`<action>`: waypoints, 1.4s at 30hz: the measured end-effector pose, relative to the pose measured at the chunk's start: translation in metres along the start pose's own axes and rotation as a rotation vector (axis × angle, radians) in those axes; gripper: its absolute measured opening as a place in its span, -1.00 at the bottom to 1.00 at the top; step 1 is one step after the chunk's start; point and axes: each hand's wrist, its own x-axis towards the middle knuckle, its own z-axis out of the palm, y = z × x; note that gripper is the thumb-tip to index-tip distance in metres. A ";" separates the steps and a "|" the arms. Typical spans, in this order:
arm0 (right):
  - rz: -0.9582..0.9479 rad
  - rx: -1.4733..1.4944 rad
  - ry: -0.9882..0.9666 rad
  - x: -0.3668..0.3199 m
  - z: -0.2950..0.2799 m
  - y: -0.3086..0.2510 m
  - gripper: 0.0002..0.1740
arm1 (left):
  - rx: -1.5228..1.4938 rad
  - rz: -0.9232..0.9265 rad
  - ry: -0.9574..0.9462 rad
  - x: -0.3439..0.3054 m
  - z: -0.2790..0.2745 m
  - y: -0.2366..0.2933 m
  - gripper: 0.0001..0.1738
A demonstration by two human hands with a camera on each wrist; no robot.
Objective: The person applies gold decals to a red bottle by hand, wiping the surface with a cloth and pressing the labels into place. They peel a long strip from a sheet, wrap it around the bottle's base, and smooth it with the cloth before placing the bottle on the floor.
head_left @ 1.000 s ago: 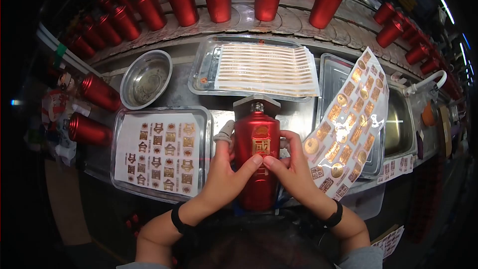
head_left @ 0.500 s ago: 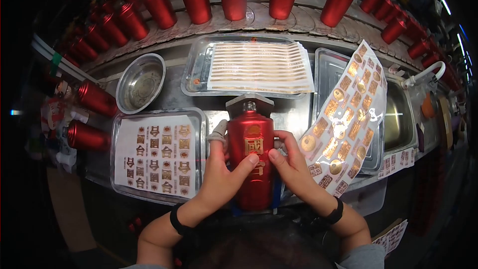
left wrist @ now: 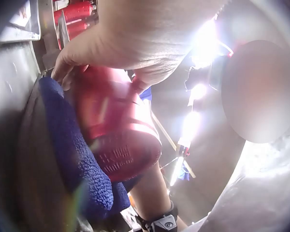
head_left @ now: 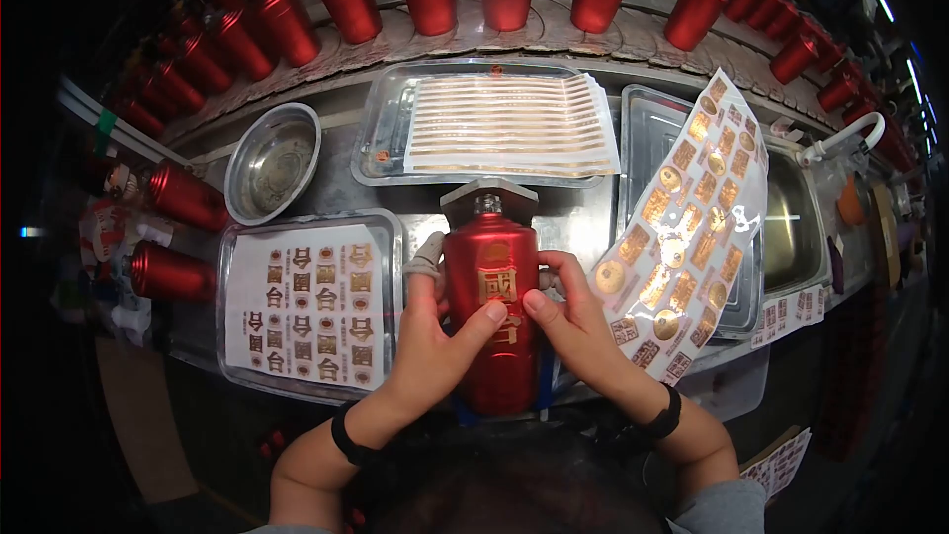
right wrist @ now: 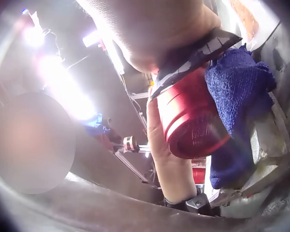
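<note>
I see the bottle gripped between left hand and right hand, thumbs on its front, probably for steadiness. The cloth beneath it seems padding, though glare hinders me. Stickers lie left of the bottle.

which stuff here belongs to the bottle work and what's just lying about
Likely part of it:
- red bottle, gripped by left hand and right hand
- character sheet, matching the bottle's gold lettering
- blue cloth by the bottle

Probably just around:
- metal bowl
- white tap
- orange object at far right
</note>
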 end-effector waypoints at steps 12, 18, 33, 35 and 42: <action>0.073 -0.100 -0.112 -0.013 -0.013 -0.005 -0.30 | -0.127 0.007 -0.084 -0.008 -0.013 -0.003 -0.12; 0.060 -0.180 -0.065 -0.014 -0.004 -0.016 -0.25 | -0.100 -0.019 -0.036 -0.014 -0.015 -0.007 -0.13; 0.078 -0.097 -0.030 -0.014 0.001 -0.012 -0.25 | -0.020 0.066 -0.036 -0.016 -0.004 -0.008 -0.16; 0.096 -0.106 -0.027 -0.014 0.002 -0.011 -0.26 | 0.038 0.104 -0.015 -0.016 -0.001 -0.007 -0.14; 0.013 -0.115 0.064 0.008 0.002 -0.026 -0.24 | 0.050 0.167 0.021 0.002 -0.003 0.004 -0.09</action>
